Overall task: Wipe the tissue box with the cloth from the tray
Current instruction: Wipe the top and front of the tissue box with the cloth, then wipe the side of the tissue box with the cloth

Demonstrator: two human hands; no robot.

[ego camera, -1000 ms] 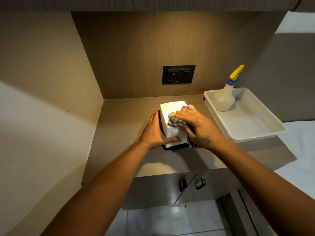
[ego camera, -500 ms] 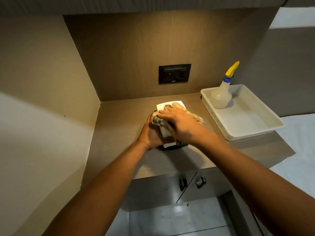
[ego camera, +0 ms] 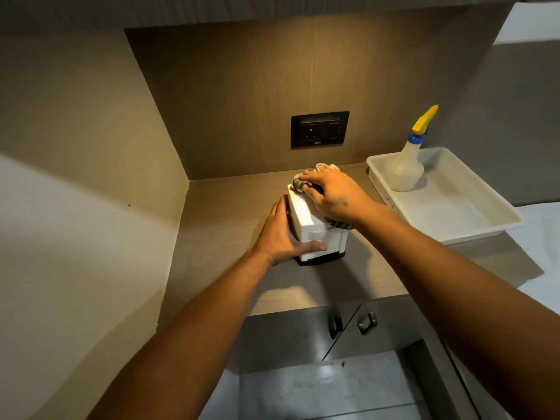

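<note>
Tissue box (ego camera: 315, 228), white w/ dark base, upright mid-surface (ego camera: 230, 213). Left hand (ego camera: 283, 234): fingers wrapped round box's left side, thumb across front, gripping it. Right hand (ego camera: 335, 197) flat on box top, fingers pressing striped cloth (ego camera: 325, 169) onto it; cloth ends poke out both sides. Tray (ego camera: 454, 216) just right, spray bottle (ego camera: 407, 168) standing in it.

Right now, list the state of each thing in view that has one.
tissue box: upright on the counter, steadied.
cloth: bunched, pressed on the box's top.
left hand: grips the box's side.
right hand: presses the cloth.
spray bottle: upright in the tray.
tray: otherwise bare.
cabinet doors: closed.
</note>
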